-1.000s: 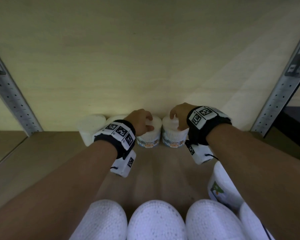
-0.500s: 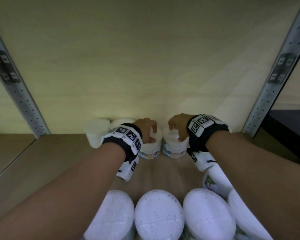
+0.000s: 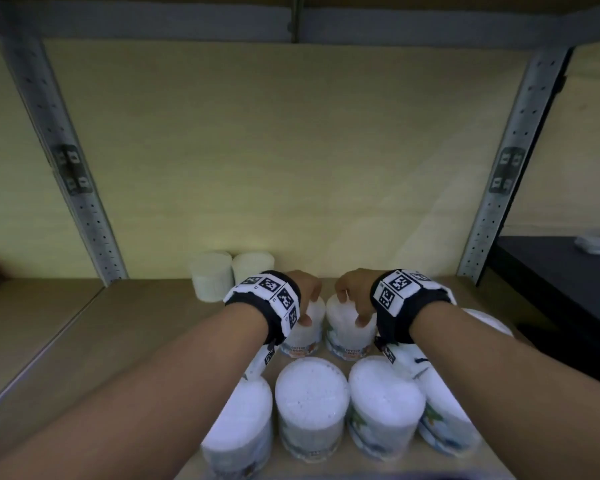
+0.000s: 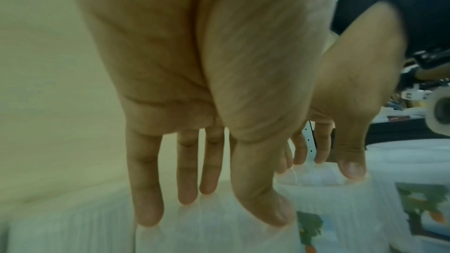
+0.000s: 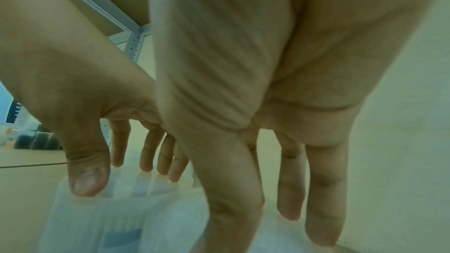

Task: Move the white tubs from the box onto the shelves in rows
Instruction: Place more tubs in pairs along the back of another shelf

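Two white tubs stand side by side on the wooden shelf (image 3: 118,341), just behind a front row of several white tubs (image 3: 312,403). My left hand (image 3: 309,306) grips the left tub (image 3: 313,332) from above, thumb at the front and fingers over the far edge. My right hand (image 3: 354,306) grips the right tub (image 3: 343,327) the same way. In the left wrist view my left fingertips (image 4: 146,218) rest on that tub's rim (image 4: 207,238). Two more tubs (image 3: 210,275) (image 3: 253,268) stand against the back wall.
Perforated metal uprights (image 3: 66,168) (image 3: 506,168) frame the bay, and another shelf board runs overhead. One more tub (image 3: 489,320) shows behind my right forearm. Bare shelf board lies to the left. A dark table (image 3: 551,271) stands beyond the right upright.
Both hands have drawn their tubs from near the back wall toward the front row. The view has pulled back, and more of the bay shows.
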A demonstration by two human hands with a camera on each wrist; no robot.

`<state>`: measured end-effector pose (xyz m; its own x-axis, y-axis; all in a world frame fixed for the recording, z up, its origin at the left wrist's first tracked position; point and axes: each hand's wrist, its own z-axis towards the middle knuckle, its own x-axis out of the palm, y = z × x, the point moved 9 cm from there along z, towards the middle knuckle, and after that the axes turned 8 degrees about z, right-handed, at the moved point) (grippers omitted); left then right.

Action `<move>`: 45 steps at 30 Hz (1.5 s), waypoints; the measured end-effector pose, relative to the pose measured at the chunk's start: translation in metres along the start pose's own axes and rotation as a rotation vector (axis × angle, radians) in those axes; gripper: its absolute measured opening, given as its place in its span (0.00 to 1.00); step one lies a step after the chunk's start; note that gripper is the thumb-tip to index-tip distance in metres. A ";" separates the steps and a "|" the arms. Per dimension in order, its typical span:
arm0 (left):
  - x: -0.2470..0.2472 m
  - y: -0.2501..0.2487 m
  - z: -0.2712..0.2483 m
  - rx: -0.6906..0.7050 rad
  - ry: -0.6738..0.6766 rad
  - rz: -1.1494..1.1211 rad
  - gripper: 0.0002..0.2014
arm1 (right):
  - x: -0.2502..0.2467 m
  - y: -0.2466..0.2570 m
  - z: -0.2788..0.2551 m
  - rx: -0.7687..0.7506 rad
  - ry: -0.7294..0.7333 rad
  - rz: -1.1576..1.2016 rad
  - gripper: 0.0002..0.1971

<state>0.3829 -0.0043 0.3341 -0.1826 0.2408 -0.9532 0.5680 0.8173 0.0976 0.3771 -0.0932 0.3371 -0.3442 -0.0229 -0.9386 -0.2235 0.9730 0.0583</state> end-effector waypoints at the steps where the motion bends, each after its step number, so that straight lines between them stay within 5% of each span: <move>1: 0.001 -0.002 -0.001 -0.003 0.001 0.011 0.28 | 0.001 0.001 -0.004 -0.003 0.009 -0.001 0.25; 26: 0.004 -0.025 -0.047 0.046 -0.029 -0.064 0.22 | 0.018 0.005 -0.049 0.100 0.126 0.058 0.29; 31: -0.013 0.013 -0.058 -0.038 -0.115 -0.183 0.16 | -0.003 0.014 -0.046 0.049 -0.008 0.101 0.21; 37: -0.012 0.089 -0.073 -0.184 -0.149 -0.196 0.20 | -0.033 0.030 -0.019 0.013 -0.171 0.273 0.09; 45: 0.003 0.188 -0.074 -0.345 -0.204 -0.299 0.22 | -0.062 0.073 0.057 -0.042 -0.222 0.300 0.14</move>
<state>0.4297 0.1893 0.3709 -0.1170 -0.1093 -0.9871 0.2103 0.9687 -0.1322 0.4344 -0.0079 0.3803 -0.1950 0.3171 -0.9281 -0.1811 0.9184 0.3518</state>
